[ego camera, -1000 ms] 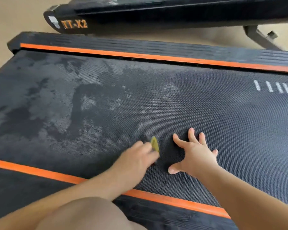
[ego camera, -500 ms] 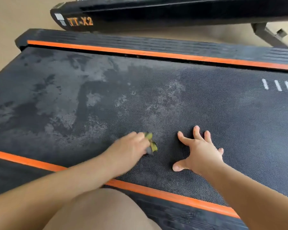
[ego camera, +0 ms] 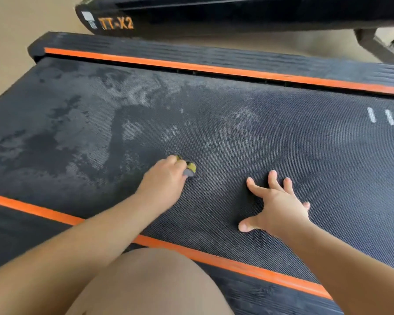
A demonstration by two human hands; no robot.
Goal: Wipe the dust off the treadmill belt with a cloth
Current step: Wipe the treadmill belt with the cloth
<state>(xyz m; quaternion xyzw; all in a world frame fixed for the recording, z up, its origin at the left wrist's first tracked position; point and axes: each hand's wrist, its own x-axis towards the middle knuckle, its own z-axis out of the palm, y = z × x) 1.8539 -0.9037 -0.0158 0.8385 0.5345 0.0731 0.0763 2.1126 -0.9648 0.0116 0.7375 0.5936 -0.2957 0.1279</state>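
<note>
The dark textured treadmill belt [ego camera: 282, 142] fills most of the head view, with pale dusty patches over its left and middle and darker wiped patches among them. My left hand [ego camera: 164, 180] is closed around a small bunched yellow and grey cloth [ego camera: 190, 169], pressed onto the belt near its middle. Only the cloth's tip shows past my fingers. My right hand [ego camera: 280, 201] lies flat on the belt to the right of it, fingers spread, holding nothing.
Orange stripes edge the belt on the far side rail [ego camera: 191, 69] and the near side rail [ego camera: 237, 267]. A second black machine marked TT-X2 [ego camera: 116, 23] stands beyond on the beige floor. My knee [ego camera: 150, 285] is at the bottom.
My left hand has slid the cloth to the left and slightly away across the belt. My right hand has stayed planted in place.
</note>
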